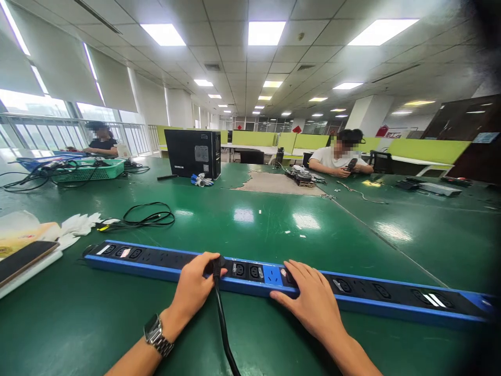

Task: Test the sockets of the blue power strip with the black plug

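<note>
A long blue and black power strip [250, 286] lies across the green table in front of me. My left hand [197, 283], with a watch on its wrist, is closed on a black plug [217, 266] at a socket left of the strip's middle. From the plug a thick black cable [224, 329] runs down toward me. How deep the plug sits in the socket cannot be made out. Right of the middle, my right hand [311, 297] rests over the strip, thumb on the near edge and fingers on the far side, gripping it.
Behind the strip's left part lies a coiled black cable [151, 216]. A phone [25, 263] and white tissues [78, 225] are at the left. Farther back are a green basket [94, 171], a black computer case [193, 154] and two seated people.
</note>
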Motion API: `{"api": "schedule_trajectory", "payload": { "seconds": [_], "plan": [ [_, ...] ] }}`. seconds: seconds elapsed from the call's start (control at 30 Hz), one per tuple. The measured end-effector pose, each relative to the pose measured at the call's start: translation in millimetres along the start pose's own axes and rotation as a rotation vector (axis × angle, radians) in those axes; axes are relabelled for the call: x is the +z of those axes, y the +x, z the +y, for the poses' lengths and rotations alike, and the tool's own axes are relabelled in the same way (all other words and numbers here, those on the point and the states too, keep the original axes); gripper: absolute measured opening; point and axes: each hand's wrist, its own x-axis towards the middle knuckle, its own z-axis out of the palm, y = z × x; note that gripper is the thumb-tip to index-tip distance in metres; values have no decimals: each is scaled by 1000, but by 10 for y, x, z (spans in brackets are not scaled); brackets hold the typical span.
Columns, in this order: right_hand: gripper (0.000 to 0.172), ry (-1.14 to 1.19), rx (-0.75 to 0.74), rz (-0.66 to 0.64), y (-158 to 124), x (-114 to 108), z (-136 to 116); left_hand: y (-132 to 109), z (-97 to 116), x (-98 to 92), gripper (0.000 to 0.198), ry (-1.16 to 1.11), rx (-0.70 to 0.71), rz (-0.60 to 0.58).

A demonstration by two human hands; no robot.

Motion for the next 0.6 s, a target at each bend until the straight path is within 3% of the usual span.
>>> {"api": "schedule_trajectory", "payload": {
  "seconds": [0.27, 0.43, 0.5, 0.6],
  "plan": [
    [66, -7, 16, -27, 13, -40, -45, 113, -96, 0, 24, 23, 153, -96],
    [65, 10, 14, -27, 8, -24, -18, 125, -85, -68, 19, 54, 171, -246],
    [65, 21, 12, -24, 3, -31, -10, 117, -90, -111, 31, 165, 179, -252],
    [65, 64, -14, 6, 15, -60, -96, 65, -135, -188, 73, 433, 127, -226]
  ]
}}
